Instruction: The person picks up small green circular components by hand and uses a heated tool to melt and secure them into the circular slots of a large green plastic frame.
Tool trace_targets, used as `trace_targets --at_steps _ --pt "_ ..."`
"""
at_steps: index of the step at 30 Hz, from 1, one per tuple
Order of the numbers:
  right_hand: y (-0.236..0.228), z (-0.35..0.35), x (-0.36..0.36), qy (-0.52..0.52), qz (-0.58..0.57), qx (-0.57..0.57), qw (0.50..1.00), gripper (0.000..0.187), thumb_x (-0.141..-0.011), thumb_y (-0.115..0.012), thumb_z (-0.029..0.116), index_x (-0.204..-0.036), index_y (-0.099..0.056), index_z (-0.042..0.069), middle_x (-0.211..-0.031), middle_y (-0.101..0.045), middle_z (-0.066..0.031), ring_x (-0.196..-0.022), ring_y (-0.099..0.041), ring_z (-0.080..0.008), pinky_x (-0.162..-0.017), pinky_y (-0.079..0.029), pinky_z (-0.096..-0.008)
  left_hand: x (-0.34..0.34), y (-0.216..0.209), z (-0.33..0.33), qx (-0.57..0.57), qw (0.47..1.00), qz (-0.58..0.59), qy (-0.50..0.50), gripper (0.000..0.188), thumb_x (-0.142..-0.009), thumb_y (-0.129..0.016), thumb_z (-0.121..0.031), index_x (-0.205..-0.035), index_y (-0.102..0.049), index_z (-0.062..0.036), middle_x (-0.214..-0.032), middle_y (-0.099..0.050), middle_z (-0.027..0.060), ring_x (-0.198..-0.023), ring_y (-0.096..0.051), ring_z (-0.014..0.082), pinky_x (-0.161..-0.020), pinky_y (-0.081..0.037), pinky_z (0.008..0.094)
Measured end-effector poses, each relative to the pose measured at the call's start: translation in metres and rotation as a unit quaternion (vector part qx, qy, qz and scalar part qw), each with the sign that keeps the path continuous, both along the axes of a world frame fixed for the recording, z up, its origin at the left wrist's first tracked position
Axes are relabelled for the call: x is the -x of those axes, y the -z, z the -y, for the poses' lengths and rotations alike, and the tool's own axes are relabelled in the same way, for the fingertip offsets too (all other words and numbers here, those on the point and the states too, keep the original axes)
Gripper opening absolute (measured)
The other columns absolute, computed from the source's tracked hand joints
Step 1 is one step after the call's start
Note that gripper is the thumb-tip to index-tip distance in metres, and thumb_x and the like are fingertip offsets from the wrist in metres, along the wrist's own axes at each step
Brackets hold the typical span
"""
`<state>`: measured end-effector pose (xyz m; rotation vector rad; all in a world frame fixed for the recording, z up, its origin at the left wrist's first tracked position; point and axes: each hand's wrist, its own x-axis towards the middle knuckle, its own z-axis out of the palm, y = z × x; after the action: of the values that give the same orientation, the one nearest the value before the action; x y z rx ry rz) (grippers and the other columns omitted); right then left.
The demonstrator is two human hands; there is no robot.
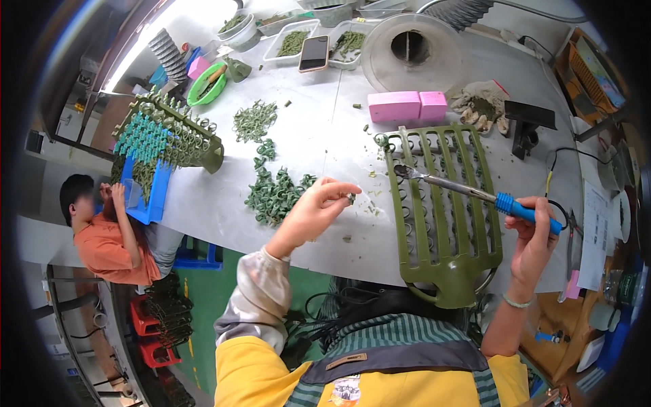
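My right hand (530, 245) grips the blue handle of a soldering iron (468, 188), whose long metal shaft points left. Its dark, flattened tip lies over the upper left part of an olive-green slatted rack (424, 224), which has small rings along its bars. Between the thumb and fingers of my left hand (313, 216) is a small dark green piece (350, 199), mostly hidden by the fingers. Close to that hand lies a heap of dark green ring-shaped pieces (274, 193). Farther back, lighter green rings (255, 121) are spread on the metal table (319, 146).
Pink blocks (393, 106), a glove (480, 106) and a black stand (525, 125) lie beyond the rack. A phone (314, 53) rests by plastic tubs at the back. At far left, a person in orange (112, 237) sits near a ring-covered rack (169, 132) and blue tray (154, 197).
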<state>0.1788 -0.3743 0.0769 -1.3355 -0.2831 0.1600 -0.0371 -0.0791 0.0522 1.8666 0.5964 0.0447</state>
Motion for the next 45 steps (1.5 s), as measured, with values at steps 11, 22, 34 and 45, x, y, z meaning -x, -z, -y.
trace_targets --at_steps 11,22,34,45 --pt "0.008 -0.017 0.0 -0.034 -0.006 -0.017 0.999 0.03 -0.1 -0.054 0.02 -0.088 -0.064 -0.005 -0.083 -0.067 -0.0088 -0.063 -0.069 -0.0161 -0.06 -0.06 -0.0273 -0.068 0.0 -0.002 -0.222 0.96 0.17 0.03 0.027 -0.089 -0.066 0.0 -0.115 -0.068 -0.006 -0.118 -0.065 0.0068 -0.103 -0.063 0.0194 -0.09 -0.05 0.0309" --pt "0.016 -0.036 -0.002 -0.051 -0.001 -0.021 0.999 0.029 -0.1 -0.054 0.02 -0.087 -0.065 -0.004 -0.081 -0.068 -0.0077 -0.063 -0.069 -0.0162 -0.061 -0.059 -0.0285 -0.084 0.01 -0.009 -0.399 0.888 0.204 0.098 0.029 -0.082 -0.068 0.002 -0.111 -0.069 -0.0039 -0.112 -0.069 0.0092 -0.104 -0.061 0.03 -0.09 -0.05 0.0376" --pt "-0.004 -0.007 -0.002 -0.034 -0.02 -0.027 0.999 0.031 -0.098 -0.055 0.022 -0.082 -0.063 -0.003 -0.078 -0.064 -0.0082 -0.056 -0.064 -0.0144 -0.053 -0.055 -0.0237 -0.033 0.005 -0.093 -0.326 0.929 0.032 -0.171 0.023 -0.092 -0.065 -0.011 -0.115 -0.065 -0.0076 -0.11 -0.067 0.014 -0.096 -0.066 0.0265 -0.085 -0.052 0.0378" --pt "-0.011 -0.011 0.008 -0.036 -0.001 -0.011 0.999 0.031 -0.099 -0.055 0.022 -0.083 -0.062 -0.004 -0.08 -0.063 -0.0085 -0.056 -0.064 -0.0142 -0.053 -0.055 -0.0241 0.033 0.054 -0.167 -0.311 0.939 -0.001 -0.149 0.026 -0.091 -0.056 -0.004 -0.115 -0.067 -0.0026 -0.096 -0.068 0.0108 -0.092 -0.067 0.0271 -0.088 -0.054 0.0357"
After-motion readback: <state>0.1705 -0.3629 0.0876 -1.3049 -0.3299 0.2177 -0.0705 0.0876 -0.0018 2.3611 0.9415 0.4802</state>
